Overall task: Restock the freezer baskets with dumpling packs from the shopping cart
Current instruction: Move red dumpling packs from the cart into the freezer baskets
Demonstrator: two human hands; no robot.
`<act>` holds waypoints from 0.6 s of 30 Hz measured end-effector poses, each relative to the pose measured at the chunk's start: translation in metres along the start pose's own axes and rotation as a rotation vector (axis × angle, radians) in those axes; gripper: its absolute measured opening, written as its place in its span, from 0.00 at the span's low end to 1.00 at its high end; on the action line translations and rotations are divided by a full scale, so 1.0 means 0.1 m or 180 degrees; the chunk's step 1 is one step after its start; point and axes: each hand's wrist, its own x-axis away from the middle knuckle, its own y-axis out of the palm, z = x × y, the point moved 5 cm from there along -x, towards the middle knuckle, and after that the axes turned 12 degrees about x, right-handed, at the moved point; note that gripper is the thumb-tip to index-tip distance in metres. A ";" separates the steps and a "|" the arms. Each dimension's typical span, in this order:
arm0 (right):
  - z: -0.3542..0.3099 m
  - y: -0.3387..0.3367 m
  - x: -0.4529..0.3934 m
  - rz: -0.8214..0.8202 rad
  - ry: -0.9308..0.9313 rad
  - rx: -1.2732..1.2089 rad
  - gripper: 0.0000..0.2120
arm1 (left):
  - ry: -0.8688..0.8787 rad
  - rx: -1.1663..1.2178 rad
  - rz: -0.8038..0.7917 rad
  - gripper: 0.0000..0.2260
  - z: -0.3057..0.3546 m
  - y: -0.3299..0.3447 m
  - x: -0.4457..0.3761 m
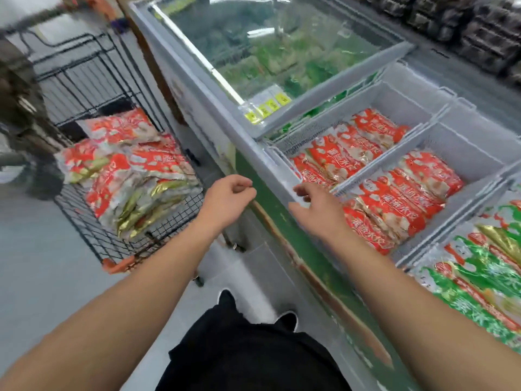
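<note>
A black wire shopping cart (pixel 84 221) stands at the left with a pile of red dumpling packs (pixel 132 176) in it. To the right, an open chest freezer holds two white baskets (pixel 417 134) with rows of red dumpling packs (pixel 386 204) standing on edge. My left hand (pixel 228 197) hovers between the cart and the freezer's front edge, its fingers loosely curled and holding nothing. Just over the freezer rim, my right hand (pixel 315 206) is also empty, its fingers relaxed, beside the nearer basket of red packs.
Green dumpling packs (pixel 479 277) fill a basket at the near right. The sliding glass lid (pixel 282 52) covers the freezer's far half, with yellow price tags (pixel 267 107) on its edge. Another person (pixel 19 114) stands at the far left behind the cart. Dark shelves line the back right.
</note>
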 end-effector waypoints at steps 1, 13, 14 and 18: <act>-0.17 0.09 -0.01 -0.0058 -0.0113 0.0039 0.20 | -0.0048 0.0054 0.0122 0.10 -0.08 -0.20 0.08; -2.27 1.43 -0.16 -0.0643 -0.0984 0.0386 0.21 | -0.0529 0.0615 0.1208 0.12 -1.21 -2.41 0.54; -2.42 1.52 -0.17 -0.0640 -0.0994 0.0405 0.20 | -0.0544 0.0625 0.1242 0.11 -1.29 -2.57 0.53; -2.90 1.84 -0.27 -0.0678 -0.0948 0.0387 0.20 | -0.0590 0.0746 0.1239 0.12 -1.58 -3.09 0.41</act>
